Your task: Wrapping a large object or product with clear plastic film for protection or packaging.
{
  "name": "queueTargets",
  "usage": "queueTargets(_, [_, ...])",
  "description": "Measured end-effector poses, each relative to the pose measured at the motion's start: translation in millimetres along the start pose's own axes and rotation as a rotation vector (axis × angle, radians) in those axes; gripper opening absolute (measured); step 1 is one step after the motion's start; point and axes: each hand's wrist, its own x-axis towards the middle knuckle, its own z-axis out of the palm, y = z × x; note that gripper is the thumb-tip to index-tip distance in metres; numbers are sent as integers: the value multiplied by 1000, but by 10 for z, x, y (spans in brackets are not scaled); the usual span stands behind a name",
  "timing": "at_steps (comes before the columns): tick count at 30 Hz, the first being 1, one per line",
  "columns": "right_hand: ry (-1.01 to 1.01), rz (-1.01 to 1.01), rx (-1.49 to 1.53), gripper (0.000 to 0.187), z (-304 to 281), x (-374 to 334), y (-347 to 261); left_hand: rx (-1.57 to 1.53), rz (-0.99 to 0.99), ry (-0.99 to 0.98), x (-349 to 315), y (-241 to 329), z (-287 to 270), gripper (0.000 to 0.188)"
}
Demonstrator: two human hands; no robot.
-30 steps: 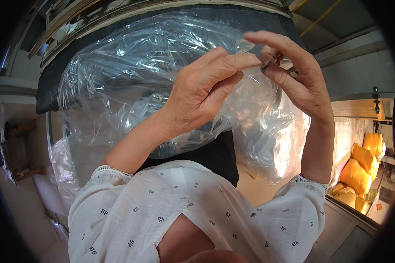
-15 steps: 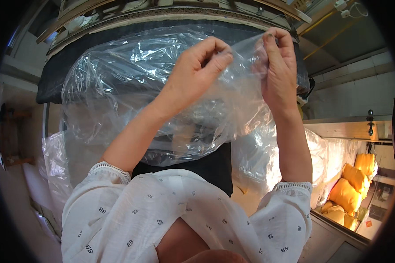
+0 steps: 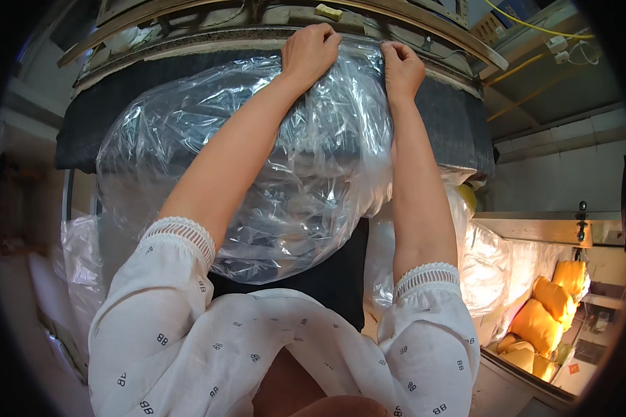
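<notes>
A large, crumpled piece of clear plastic film (image 3: 306, 181) spreads over a dark cloth-covered work surface (image 3: 442, 128) and hangs down over my lap. Both arms reach to the far side of that surface. My left hand (image 3: 311, 55) is closed on the film's far edge, its fingertips curled out of sight. A short way to the right, my right hand (image 3: 402, 71) pinches the same edge at its corner between thumb and fingers. Between the two hands the edge runs fairly straight, close to a long bar (image 3: 209, 35) along the back.
A small yellow block (image 3: 328, 12) sits behind the bar. More clear plastic (image 3: 483, 267) lies heaped to the right, beyond my forearm. Farther right are several yellow-orange bundles (image 3: 539, 323). A yellow cable (image 3: 528, 26) and a white plug (image 3: 556, 45) hang at the upper right.
Both hands have moved away from me to the back bar, the right one also leftward. The film's edge, raised between them before, now lies lower and straighter by the bar.
</notes>
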Motion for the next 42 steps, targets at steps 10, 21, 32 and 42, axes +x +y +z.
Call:
queueTargets(10, [173,-50,-387,23,118,94,16,391,84,-1,196,26,53,34])
queueTargets(21, [260,39,-225,40,49,155,64,367,12,-212,204,91,-118,41])
queueTargets(32, [336,-72,79,26,-34,170,-29,240,64,-217,174,88,-116,34])
queueTargets(42, [-319,308,693,37,-1143,-771,-683,-691,-21,-142,-699,904,-771,19])
